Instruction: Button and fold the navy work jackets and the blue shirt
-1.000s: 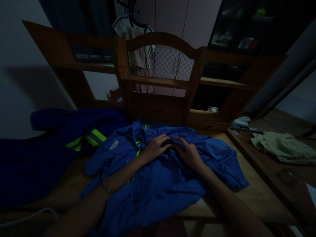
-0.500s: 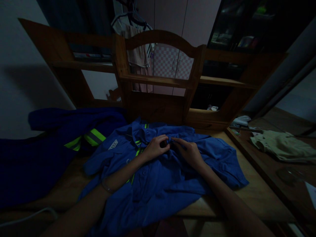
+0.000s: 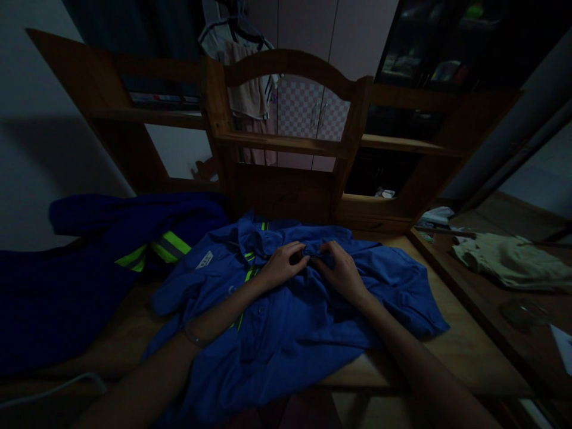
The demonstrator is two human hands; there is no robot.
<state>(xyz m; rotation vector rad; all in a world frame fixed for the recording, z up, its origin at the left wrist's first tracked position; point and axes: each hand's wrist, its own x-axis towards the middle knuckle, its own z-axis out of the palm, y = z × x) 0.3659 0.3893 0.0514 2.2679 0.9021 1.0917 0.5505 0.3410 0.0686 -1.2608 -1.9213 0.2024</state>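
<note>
A blue work shirt (image 3: 277,339) with yellow-green reflective stripes and a pale chest label lies spread and rumpled on the wooden desk (image 3: 469,357). Both hands meet over its middle. My left hand (image 3: 286,262) pinches a fold of the shirt between thumb and fingers; a thin bracelet circles that wrist. Close beside it, my right hand (image 3: 339,271) is closed on the same gathered cloth, thumb and index finger pressed toward the left fingertips. Dim light and the folds hide whatever small part lies between the fingertips.
A darker blue garment (image 3: 89,286) with reflective bands is heaped at the left. Behind the shirt rises a wooden shelf frame (image 3: 281,143). At right lie a pale folded cloth (image 3: 513,262) and a round glass object (image 3: 525,313). A white cable (image 3: 58,387) runs along the lower left.
My right hand has shifted slightly, its index finger now bent over the cloth instead of stretched toward the left hand. My left hand keeps its pinch in nearly the same place.
</note>
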